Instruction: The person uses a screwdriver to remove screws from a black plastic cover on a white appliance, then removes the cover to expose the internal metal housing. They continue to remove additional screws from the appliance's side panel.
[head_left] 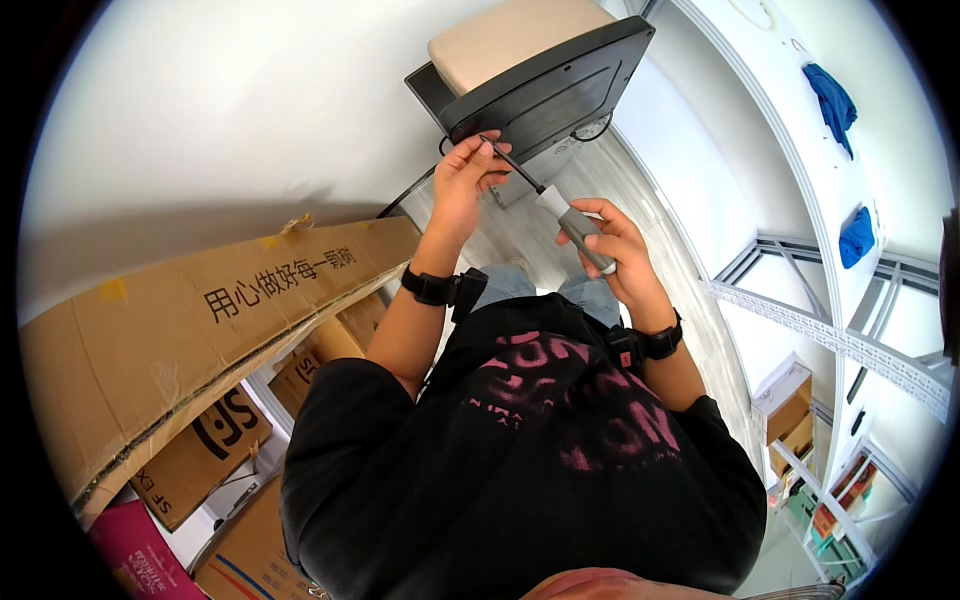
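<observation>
A screwdriver with a grey and white handle and a dark shaft slants between my two hands. My right hand is wrapped round its handle. At the far end of the shaft, the thumb and fingers of my left hand pinch close to the tip; whether a small part is also between them is too small to tell. Just beyond my left fingers is a dark grey panel with moulded grooves and small holes. A beige block with rounded edges sits behind and above the panel.
A long cardboard box lies along the left, with more cartons under it. At the right stands a white metal rack, with blue cloths beyond it. A dark cable loops beside the panel. Pale wood-look flooring shows below.
</observation>
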